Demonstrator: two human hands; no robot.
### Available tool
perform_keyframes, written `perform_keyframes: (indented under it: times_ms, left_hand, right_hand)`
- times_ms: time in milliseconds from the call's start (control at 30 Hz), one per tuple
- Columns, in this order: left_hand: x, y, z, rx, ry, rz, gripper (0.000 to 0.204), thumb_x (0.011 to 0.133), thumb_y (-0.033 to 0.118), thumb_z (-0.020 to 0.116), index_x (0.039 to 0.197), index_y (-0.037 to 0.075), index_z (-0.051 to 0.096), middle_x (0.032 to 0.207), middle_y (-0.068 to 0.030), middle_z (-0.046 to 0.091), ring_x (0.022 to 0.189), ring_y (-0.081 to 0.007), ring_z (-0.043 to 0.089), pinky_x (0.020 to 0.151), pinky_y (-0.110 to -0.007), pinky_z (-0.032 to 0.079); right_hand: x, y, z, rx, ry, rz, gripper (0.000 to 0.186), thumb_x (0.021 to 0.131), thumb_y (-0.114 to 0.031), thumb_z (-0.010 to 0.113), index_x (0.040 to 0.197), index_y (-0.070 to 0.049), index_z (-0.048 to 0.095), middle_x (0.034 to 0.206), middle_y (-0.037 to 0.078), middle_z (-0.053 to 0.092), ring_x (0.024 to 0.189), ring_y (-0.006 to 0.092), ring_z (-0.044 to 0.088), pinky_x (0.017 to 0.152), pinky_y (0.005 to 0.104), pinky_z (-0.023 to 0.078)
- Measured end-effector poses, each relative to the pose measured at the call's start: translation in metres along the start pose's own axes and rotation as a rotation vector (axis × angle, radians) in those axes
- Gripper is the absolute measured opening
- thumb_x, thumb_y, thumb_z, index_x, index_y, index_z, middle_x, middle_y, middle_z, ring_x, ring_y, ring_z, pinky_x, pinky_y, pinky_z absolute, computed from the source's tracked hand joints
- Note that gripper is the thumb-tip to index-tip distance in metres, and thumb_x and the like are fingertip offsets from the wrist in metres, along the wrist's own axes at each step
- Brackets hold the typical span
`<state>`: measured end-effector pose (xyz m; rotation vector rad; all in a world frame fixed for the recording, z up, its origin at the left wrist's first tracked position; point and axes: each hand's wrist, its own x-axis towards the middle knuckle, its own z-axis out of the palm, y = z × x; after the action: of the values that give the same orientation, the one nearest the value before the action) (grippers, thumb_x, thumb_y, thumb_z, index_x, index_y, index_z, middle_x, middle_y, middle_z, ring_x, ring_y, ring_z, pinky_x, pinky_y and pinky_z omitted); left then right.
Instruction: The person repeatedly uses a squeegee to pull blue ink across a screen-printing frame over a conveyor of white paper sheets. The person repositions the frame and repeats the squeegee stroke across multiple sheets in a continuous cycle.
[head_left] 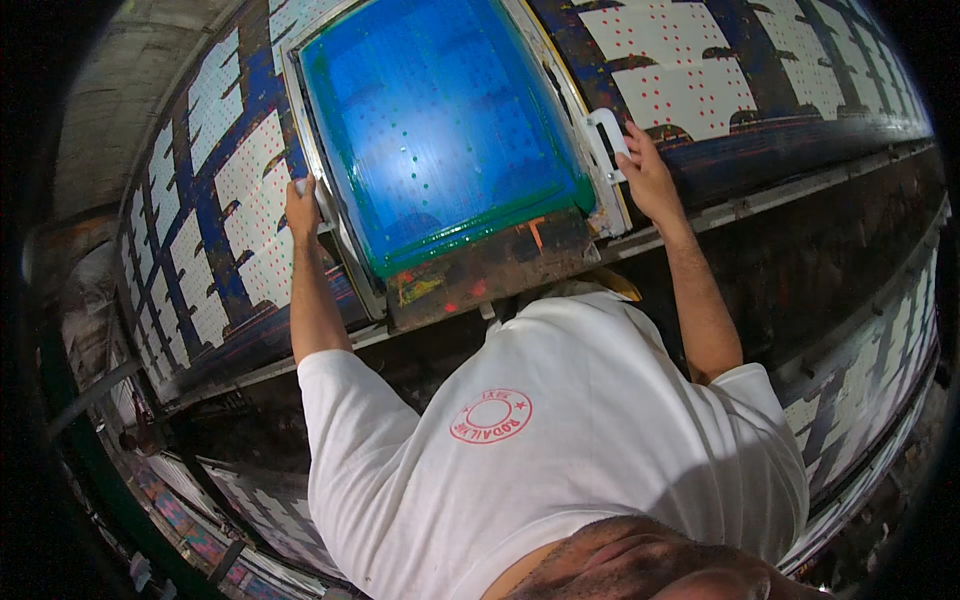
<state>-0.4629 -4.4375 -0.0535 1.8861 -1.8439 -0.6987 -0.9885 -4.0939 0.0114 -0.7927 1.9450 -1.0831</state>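
Observation:
In front of me lies a screen-printing frame (pixel 560 70) with a blue translucent mesh (pixel 440 110). Wet green ink (pixel 480 238) forms a thick band along the mesh's near edge and thinner streaks up its sides. Through the mesh, faint dots show. At the frame's left side, my left hand (pixel 302 212) is closed round a small pale handle, mostly hidden by the fingers. My right hand (pixel 654 182) is at the white loop handle (pixel 608 145) on the right side. Its fingers are apart, with the tips against or just beside the handle, not wrapped round it.
White dotted fabric pieces (pixel 683 95) lie in rows on the dark, ink-stained printing table (pixel 770 155), more pieces (pixel 255 205) at left. A paint-spotted ledge (pixel 490 268) juts out at the frame's near end. A metal rail (pixel 800 187) follows the table edge. Another table with pieces (pixel 850 390) stands lower right.

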Motion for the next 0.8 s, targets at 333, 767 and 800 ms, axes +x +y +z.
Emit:
perform_keyframes:
  times_ms: [333, 767, 800]
  left_hand:
    - [-0.008, -0.009, 0.007, 0.003, 0.135, 0.044, 0.061, 0.106, 0.056, 0.042, 0.117, -0.001, 0.059, 0.1, -0.0195, 0.066, 0.094, -0.0351, 0.064, 0.09, -0.045, 0.048]
    - [-0.011, 0.1, -0.002, -0.669, -0.171, -0.038, 0.062, 0.104, 0.058, 0.047, 0.136, 0.006, 0.054, 0.07, 0.0057, 0.052, 0.052, -0.0041, 0.041, 0.046, -0.022, 0.029]
    - [-0.018, 0.122, 0.008, -0.65, -0.166, -0.048, 0.062, 0.104, 0.059, 0.045, 0.136, 0.006, 0.054, 0.07, 0.0061, 0.05, 0.053, -0.0044, 0.04, 0.046, -0.022, 0.028]
  right_hand:
    - [0.014, -0.025, 0.002, -0.106, -0.092, 0.048, 0.07, 0.102, -0.025, 0.062, 0.159, -0.005, 0.027, 0.152, 0.024, 0.046, 0.134, 0.0326, 0.053, 0.109, 0.0452, 0.043]
    - [0.029, -0.06, -0.088, 0.071, -0.115, -0.106, 0.081, 0.097, -0.023, 0.071, 0.158, 0.0, 0.024, 0.151, 0.023, 0.044, 0.127, 0.0259, 0.057, 0.101, 0.0383, 0.051]
    - [0.04, -0.051, -0.109, 0.056, -0.096, -0.138, 0.08, 0.097, -0.023, 0.071, 0.158, -0.001, 0.024, 0.15, 0.023, 0.045, 0.127, 0.0258, 0.057, 0.101, 0.0385, 0.051]
